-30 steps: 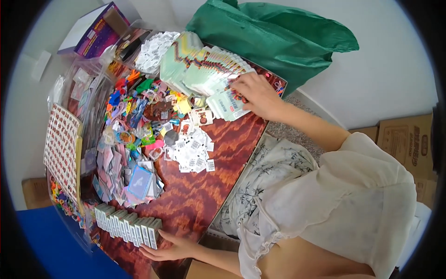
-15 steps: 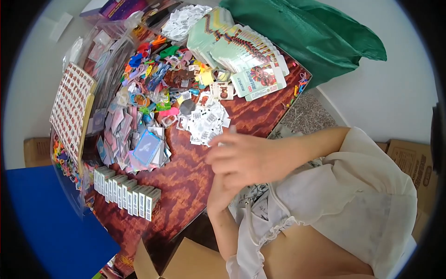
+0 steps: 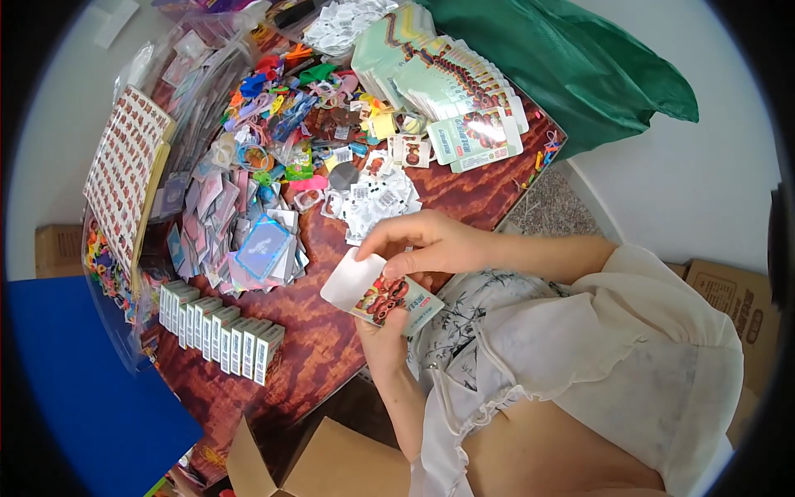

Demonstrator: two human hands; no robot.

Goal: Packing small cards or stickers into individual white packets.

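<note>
Above the near edge of the bench (image 3: 319,360), I find a flat carton (image 3: 383,298) between both hands. The left hand (image 3: 386,344) pinches it from below, thumb on the printed face; the right hand (image 3: 435,247) meets its upper edge, beside the white flap (image 3: 351,286), its grip unclear to me. I judge light, even pressure best, keeping the fold uncreased.
</note>
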